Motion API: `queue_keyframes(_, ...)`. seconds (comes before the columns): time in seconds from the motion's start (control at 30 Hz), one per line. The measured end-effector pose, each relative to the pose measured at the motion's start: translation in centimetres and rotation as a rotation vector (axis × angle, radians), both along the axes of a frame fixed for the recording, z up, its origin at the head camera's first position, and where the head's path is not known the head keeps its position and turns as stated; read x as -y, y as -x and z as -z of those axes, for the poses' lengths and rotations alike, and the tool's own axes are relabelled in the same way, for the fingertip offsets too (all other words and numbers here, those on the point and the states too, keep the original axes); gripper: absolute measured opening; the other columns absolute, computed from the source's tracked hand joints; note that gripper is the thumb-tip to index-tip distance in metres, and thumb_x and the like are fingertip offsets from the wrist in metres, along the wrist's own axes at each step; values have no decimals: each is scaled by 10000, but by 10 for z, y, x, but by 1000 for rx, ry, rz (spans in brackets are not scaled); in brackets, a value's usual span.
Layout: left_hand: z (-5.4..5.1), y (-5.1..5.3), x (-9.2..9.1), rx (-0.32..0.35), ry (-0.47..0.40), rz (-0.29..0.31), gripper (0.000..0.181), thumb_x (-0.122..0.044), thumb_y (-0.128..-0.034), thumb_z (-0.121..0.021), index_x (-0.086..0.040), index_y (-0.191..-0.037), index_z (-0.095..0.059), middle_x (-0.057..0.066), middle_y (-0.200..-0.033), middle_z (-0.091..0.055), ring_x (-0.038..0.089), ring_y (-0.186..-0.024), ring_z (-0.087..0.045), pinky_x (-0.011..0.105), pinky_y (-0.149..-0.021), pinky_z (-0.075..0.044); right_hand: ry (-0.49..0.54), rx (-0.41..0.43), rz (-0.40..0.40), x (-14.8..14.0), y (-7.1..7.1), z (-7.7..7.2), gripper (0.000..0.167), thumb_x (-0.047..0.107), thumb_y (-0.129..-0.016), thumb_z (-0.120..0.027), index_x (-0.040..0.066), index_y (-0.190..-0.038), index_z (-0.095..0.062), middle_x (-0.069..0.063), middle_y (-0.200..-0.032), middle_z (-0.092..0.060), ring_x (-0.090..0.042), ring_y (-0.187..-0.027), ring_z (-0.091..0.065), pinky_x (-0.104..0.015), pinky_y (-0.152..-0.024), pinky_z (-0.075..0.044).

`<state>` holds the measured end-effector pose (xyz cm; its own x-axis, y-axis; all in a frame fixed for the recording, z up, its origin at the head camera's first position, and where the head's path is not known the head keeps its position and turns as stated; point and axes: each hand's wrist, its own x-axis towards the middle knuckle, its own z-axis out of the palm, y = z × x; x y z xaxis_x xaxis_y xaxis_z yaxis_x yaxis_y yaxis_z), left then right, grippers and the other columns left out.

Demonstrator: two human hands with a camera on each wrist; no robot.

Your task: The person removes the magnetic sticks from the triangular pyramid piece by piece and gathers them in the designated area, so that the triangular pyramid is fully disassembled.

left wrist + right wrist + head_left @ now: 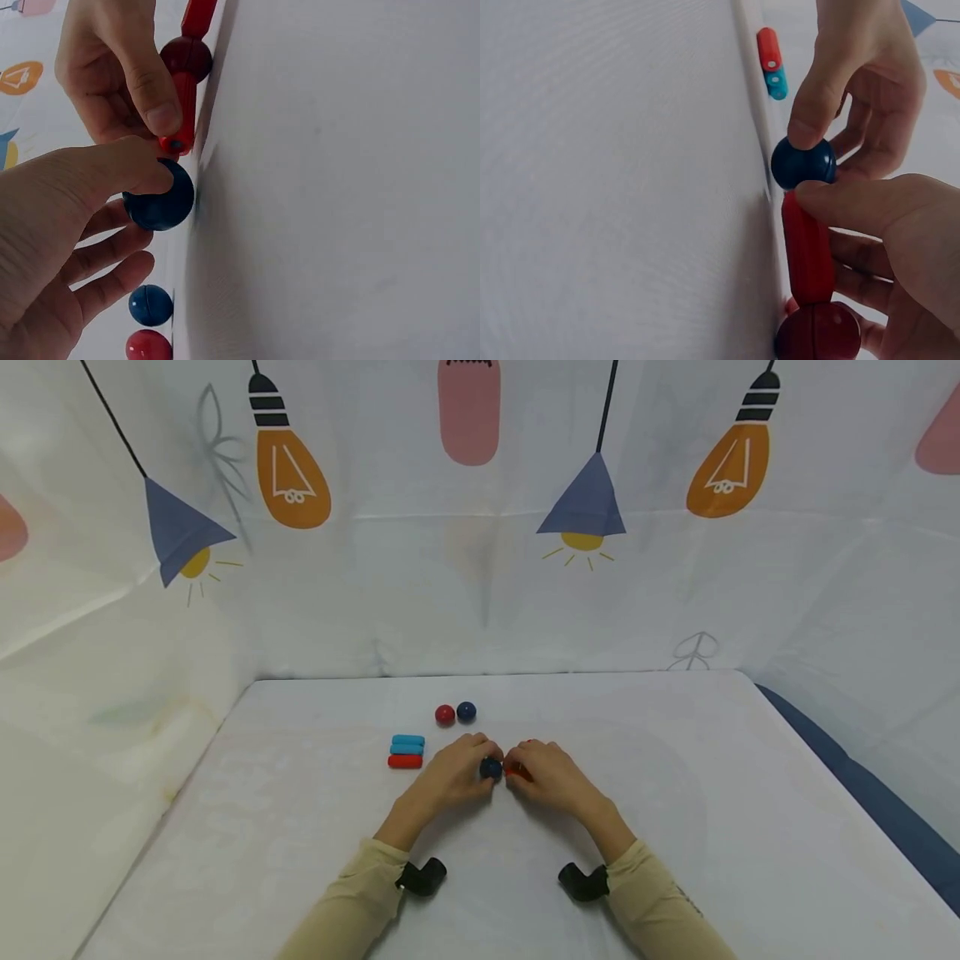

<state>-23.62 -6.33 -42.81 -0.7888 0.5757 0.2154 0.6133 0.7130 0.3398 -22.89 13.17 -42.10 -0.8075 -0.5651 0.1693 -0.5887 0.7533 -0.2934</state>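
Note:
Over the middle of the white table, my left hand point(456, 772) pinches a dark blue ball point(159, 199) between thumb and fingers. Facing it, my right hand point(553, 779) holds a red rod point(808, 247) with thumb and fingers. One end of this rod meets a dark red ball point(819, 331); a second red rod point(199, 16) extends from that ball's far side in the left wrist view. The rod's free end, with a small hole in it, is right by the blue ball; whether they touch I cannot tell. In the head view, fingers hide most of the red pieces.
Behind my hands on the table point(300, 810) sit a red ball point(445, 715) and another blue ball point(467, 712), side by side. To the left, two light blue rods point(407, 740) and a red rod point(405, 762) lie in a row. A patterned white curtain point(420, 602) hangs behind.

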Motion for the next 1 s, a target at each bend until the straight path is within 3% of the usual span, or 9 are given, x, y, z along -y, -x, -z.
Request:
queue_keyframes(0.27,-5,11,0,-17,-34,1,325,-164,-808,-735,-129,-1111,-623,18,-1083,-614,164,-993,-582,308,-900,-509,13,30,12,1,1,0,114,225,-871,-674,157,-961,-659,45,-900,-627,-109,-838,-532,-315,-739,-410)
queue_keyframes(0.47,-8,21,1,-27,-48,-48,335,-186,-824,-725,-156,-1138,-611,4,-1125,-604,157,-1040,-586,310,-935,-499,10,31,-1,2,4,1,91,221,-870,-675,165,-940,-659,56,-873,-616,-99,-808,-527,-303,-727,-406)
queue_keyframes(0.83,-7,40,5,-90,-163,-86,329,-129,-806,-741,-132,-1109,-614,10,-1080,-608,153,-1008,-581,316,-896,-516,1,21,-23,3,4,4,61,218,-871,-666,183,-921,-661,79,-876,-615,-80,-811,-529,-296,-754,-424)
queue_keyframes(1.0,-9,49,4,-126,-177,-89,329,-119,-803,-741,-127,-1109,-621,19,-1080,-613,172,-1011,-575,330,-874,-517,10,8,-42,7,2,4,61,202,-860,-665,179,-916,-653,76,-854,-607,-80,-796,-513,-280,-724,-408)
